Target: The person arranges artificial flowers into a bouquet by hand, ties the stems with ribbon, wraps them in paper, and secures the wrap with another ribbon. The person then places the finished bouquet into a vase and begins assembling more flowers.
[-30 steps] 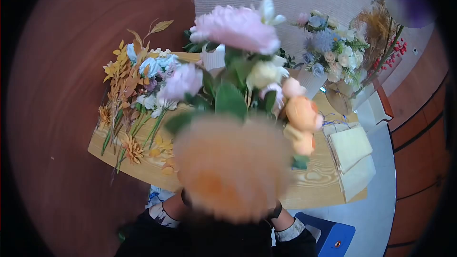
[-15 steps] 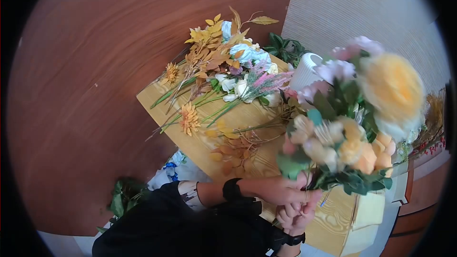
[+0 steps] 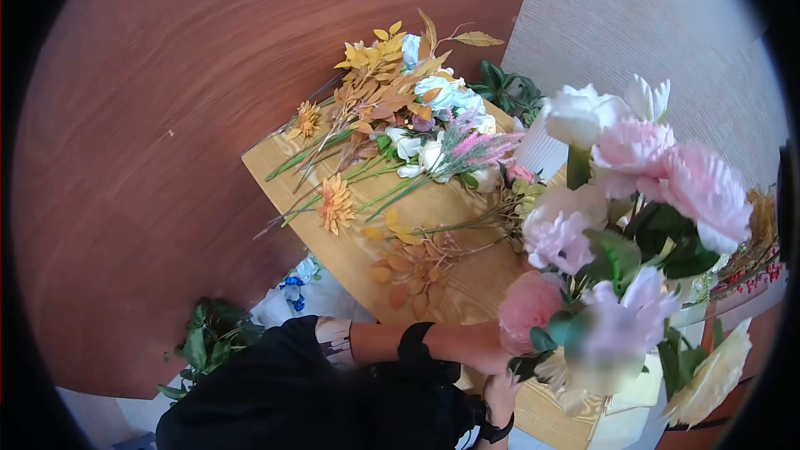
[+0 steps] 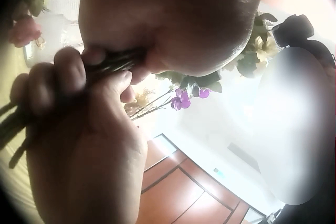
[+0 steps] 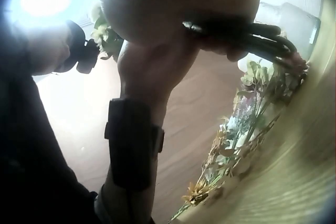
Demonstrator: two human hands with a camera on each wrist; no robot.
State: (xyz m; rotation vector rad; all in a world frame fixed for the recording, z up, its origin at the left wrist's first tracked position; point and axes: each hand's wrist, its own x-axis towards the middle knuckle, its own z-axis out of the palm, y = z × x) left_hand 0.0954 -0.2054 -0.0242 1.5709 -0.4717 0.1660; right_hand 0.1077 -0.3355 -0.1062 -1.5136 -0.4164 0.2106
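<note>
A large bouquet (image 3: 637,167) of pink, white, lilac and cream flowers with green leaves fills the right of the head view. Below its blooms my left hand (image 3: 483,348) is partly hidden by petals and grips the bundled stems (image 4: 113,67). Just under it my right hand (image 3: 501,400) has its fingers wrapped around the same stems, as the left wrist view shows. In the right wrist view the lower stem ends (image 5: 262,40) stick out of my right hand, and the left forearm wears a black strap (image 5: 131,145).
On the wooden table (image 3: 467,292) lie yellow-brown leaf sprays (image 3: 387,87), light blue flowers (image 3: 446,92), a pink spray (image 3: 479,154) and an orange flower (image 3: 336,204). A white ribbed vase (image 3: 540,150) stands behind. Dark green leaves (image 3: 200,342) are low at left; red berries (image 3: 758,281) at far right.
The head view has swung, so the table sits differently in it and the bouquet moved right. The bouquet has turned: pink and white blooms now face me where peach and orange ones were.
</note>
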